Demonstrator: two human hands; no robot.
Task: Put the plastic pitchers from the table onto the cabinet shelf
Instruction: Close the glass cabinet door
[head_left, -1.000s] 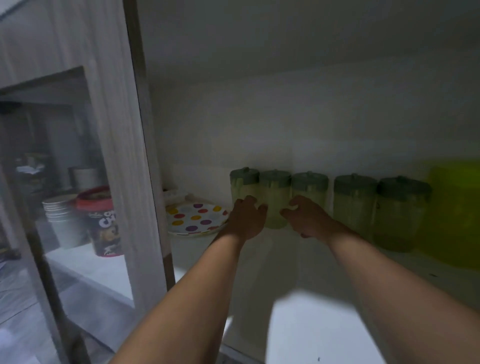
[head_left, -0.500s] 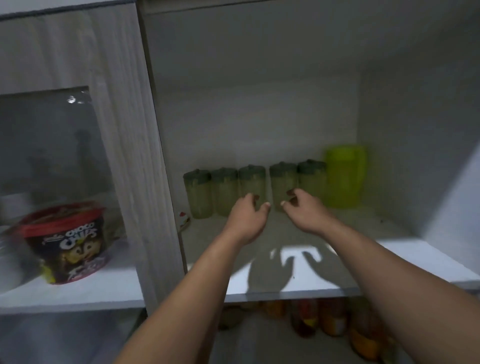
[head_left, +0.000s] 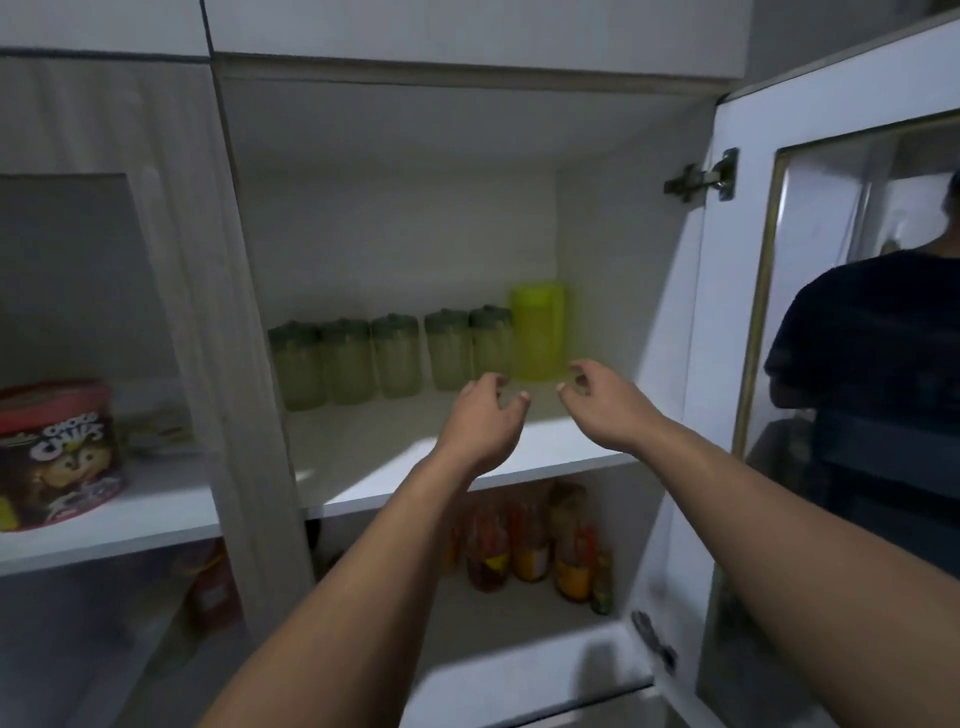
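Several pale green plastic pitchers with dark green lids (head_left: 395, 358) stand in a row at the back of the white cabinet shelf (head_left: 395, 467). A taller bright yellow-green pitcher (head_left: 537, 332) stands at the row's right end, against the cabinet's side wall. My left hand (head_left: 483, 421) hovers over the shelf in front of the row, empty, fingers apart. My right hand (head_left: 602, 402) hovers beside it, just below the yellow-green pitcher, also empty with curled, spread fingers. Neither hand touches a pitcher.
The cabinet door (head_left: 769, 364) stands open on the right, its glass reflecting a person in a dark shirt. A closed glass door on the left shows a red cereal tub (head_left: 57, 457). Bottles and jars (head_left: 530, 545) crowd the shelf below.
Both hands have let go of the green-lidded pitchers and drawn back toward the shelf's front. The view has pulled away from the cabinet, bringing the open door and lower shelf into sight.
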